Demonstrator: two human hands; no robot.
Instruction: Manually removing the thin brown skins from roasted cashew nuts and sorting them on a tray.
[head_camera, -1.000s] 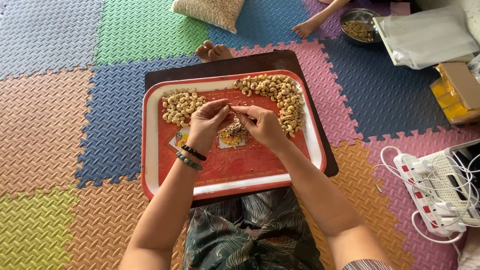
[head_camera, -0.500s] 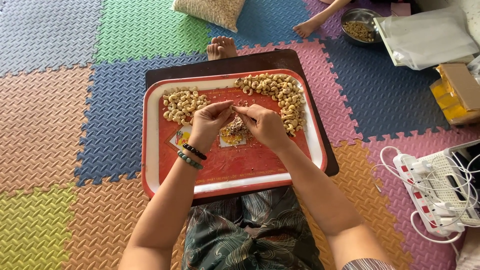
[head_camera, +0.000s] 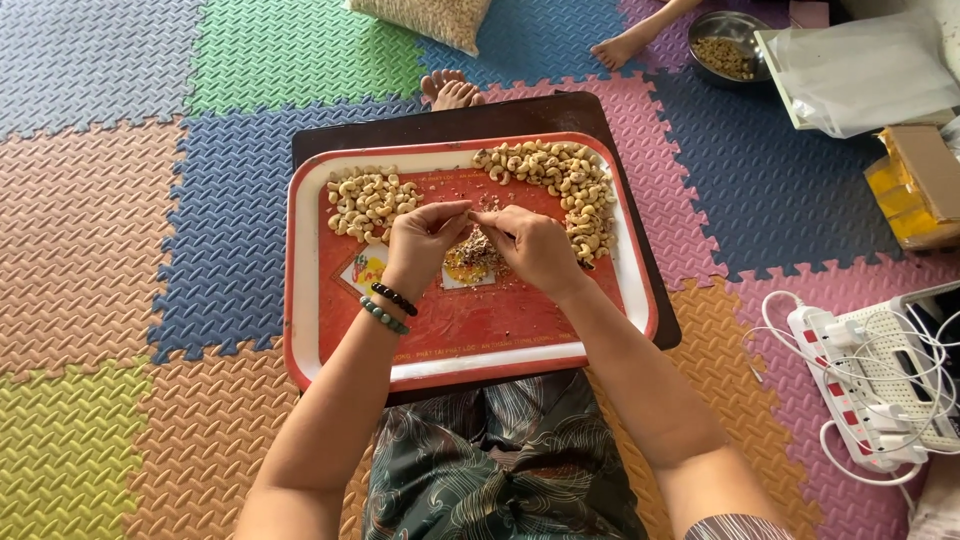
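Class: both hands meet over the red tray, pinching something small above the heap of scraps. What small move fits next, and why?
Probably drop the nut onto the left pile. The left hand and right hand pinch it together above the scraps, and the tray already holds that separate pile of pale nuts beside the left hand.

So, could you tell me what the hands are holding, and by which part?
Both hands, left hand and right hand, pinch one small cashew between their fingertips over the tray; which part cannot be told.
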